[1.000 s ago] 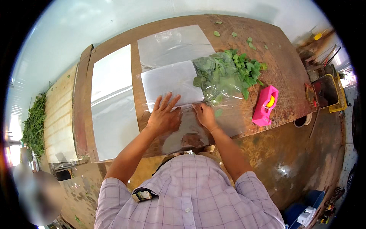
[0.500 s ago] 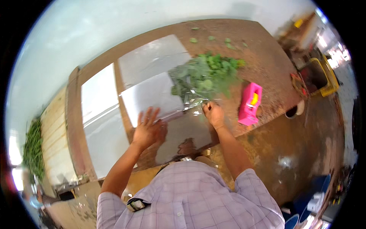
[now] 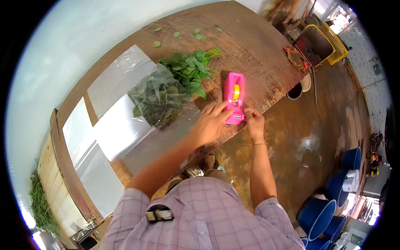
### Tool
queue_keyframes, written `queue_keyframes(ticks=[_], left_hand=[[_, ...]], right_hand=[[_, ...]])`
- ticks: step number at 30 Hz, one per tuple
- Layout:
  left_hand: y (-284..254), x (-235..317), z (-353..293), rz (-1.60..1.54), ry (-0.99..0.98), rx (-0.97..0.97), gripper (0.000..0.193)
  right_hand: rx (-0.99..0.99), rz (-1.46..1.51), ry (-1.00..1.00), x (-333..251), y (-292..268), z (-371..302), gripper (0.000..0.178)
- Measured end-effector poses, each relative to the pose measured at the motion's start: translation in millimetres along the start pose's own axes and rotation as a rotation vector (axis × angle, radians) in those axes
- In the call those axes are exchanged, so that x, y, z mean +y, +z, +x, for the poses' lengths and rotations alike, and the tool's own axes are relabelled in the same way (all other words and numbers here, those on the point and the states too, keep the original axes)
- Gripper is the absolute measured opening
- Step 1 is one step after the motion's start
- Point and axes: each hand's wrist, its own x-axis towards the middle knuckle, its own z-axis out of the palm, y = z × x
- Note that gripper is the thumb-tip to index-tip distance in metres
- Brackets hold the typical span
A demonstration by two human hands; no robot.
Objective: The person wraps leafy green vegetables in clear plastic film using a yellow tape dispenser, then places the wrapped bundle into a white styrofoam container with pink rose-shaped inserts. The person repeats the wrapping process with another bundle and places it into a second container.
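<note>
A pink tape dispenser (image 3: 234,96) with a yellow roll lies on the wooden table (image 3: 258,46) near its front edge. My left hand (image 3: 210,123) is blurred, fingers spread, its tips against the dispenser's left side. My right hand (image 3: 254,123) pinches the dispenser's near end; I cannot make out any tape. To the left lies a bundle of green leaves (image 3: 191,68), its lower part inside a clear plastic bag (image 3: 156,102), untouched by either hand.
Clear plastic sheets (image 3: 116,75) lie along the table's left side, more (image 3: 79,129) nearer me. Loose leaves (image 3: 175,34) dot the far edge. A yellow crate (image 3: 329,41) stands far right, blue buckets (image 3: 321,212) on the floor at right, greens (image 3: 39,204) lower left.
Both hands left the bagged leaves and moved right to the pink dispenser. The view swung right, and the leaves now lie to the left of my hands.
</note>
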Motion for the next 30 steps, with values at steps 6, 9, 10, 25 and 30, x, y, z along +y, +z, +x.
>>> queue_keyframes(ticks=[6, 9, 10, 25, 30], left_hand=[[33, -51, 64, 0.432, 0.049, -0.058, 0.060], [41, -59, 76, 0.416, 0.012, -0.092, 0.059], [41, -61, 80, 0.407, -0.015, -0.103, 0.059], [69, -20, -21, -1.178, -0.968, -0.292, 0.040], [78, -11, -3, -0.575, -0.568, -0.222, 0.029]], right_hand=[[-0.102, 0.043, 0.097, -27, 12, -3, 0.021], [-0.157, -0.035, 0.023, -22, 18, 10, 0.020], [-0.184, -0.098, 0.024, -25, 20, 13, 0.020], [-0.353, -0.023, 0.608, 26, -51, -188, 0.023], [-0.371, -0.132, 0.511, 50, -32, -187, 0.021]])
